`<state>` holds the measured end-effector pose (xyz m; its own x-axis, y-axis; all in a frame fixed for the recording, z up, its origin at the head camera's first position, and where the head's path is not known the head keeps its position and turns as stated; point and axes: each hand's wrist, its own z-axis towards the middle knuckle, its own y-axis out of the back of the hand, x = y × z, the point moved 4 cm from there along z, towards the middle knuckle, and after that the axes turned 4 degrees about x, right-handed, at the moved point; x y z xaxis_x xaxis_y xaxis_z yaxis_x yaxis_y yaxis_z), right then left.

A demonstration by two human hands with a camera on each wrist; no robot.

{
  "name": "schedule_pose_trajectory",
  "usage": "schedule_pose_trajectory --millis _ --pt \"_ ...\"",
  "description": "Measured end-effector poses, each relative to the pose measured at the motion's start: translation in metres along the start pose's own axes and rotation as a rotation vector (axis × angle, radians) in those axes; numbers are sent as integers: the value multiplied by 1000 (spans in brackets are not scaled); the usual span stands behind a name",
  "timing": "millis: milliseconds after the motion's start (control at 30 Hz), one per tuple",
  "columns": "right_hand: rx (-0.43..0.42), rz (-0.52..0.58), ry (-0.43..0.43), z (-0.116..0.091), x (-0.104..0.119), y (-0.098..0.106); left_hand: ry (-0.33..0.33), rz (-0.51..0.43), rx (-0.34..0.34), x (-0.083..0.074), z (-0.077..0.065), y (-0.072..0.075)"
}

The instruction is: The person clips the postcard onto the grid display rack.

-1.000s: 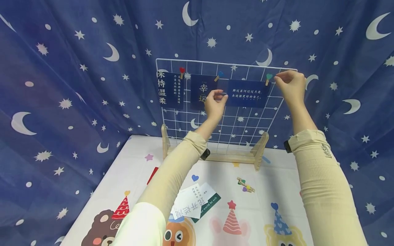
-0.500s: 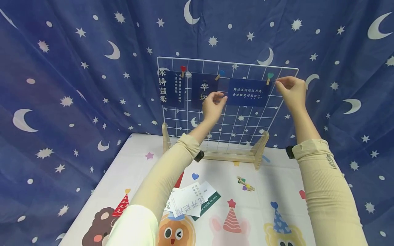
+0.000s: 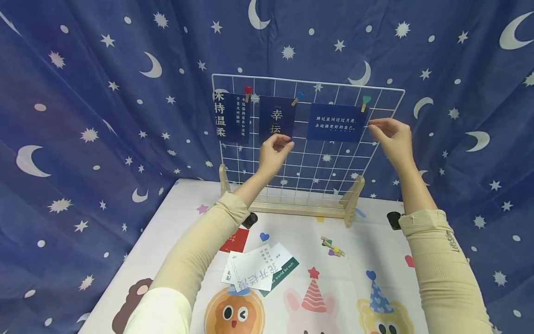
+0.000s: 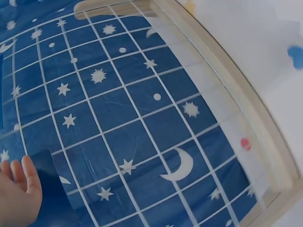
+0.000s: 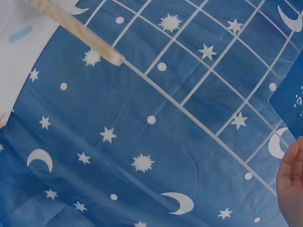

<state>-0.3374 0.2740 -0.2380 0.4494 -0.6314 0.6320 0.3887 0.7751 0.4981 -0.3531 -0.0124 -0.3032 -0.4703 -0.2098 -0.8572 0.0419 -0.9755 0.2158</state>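
My left hand (image 3: 274,153) is at the lower right corner of the middle dark blue card (image 3: 276,111), fingers loosely bent, a gap between thumb and forefinger. In the left wrist view its fingers (image 4: 29,172) overlap a dark card. My right hand (image 3: 394,138) is beside the right edge of the wide blue card (image 3: 333,121); whether its fingertips touch the card I cannot tell. A green heart clothespin (image 3: 364,104) sits at that card's top right corner. Blue (image 3: 298,99) and red (image 3: 248,94) heart clothespins hold the middle and left (image 3: 232,118) cards on the white wire grid (image 3: 317,160).
The grid stands in a wooden base (image 3: 300,211) before a starry curtain (image 3: 83,116). On the table lie white cards (image 3: 252,269), a green card (image 3: 288,273), a red card (image 3: 235,240) and several clothespins (image 3: 333,247).
My left hand has moved left and down from the wide card's left edge to the middle card's lower right corner. My right hand has dropped from near the green clothespin along the wide card's right side.
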Motion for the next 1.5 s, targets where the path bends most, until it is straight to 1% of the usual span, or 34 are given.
schedule_pose_trajectory --millis 67,133,333,467,567,700,800,900,1000,1133,1367,1500 --pt "13 4 2 -5 -2 -1 12 -28 9 5 -3 4" --pt "28 6 0 -9 -3 -3 20 -51 4 10 -5 8" --pt "65 16 19 -22 -6 -8 4 -79 -22 21 -16 21" --pt "93 18 40 -30 -10 -13 -3 -49 -2 27 -26 27" --pt "103 20 55 -39 -13 -17 -5 -16 32 31 -35 32" --pt "126 45 69 -53 -17 -24 25 22 86 39 -48 39" --pt "151 59 73 -64 -21 -29 48 46 113 47 -56 44" --pt "171 64 72 -73 -26 -34 48 68 133 52 -62 48" --pt "188 41 71 -81 -31 -39 48 85 154 57 -69 51" --pt "215 24 68 -91 -39 -46 49 102 178 65 -81 55" --pt "269 31 63 -109 -50 -54 45 126 229 78 -104 57" --pt "298 11 69 -120 -57 -57 62 163 253 87 -117 59"
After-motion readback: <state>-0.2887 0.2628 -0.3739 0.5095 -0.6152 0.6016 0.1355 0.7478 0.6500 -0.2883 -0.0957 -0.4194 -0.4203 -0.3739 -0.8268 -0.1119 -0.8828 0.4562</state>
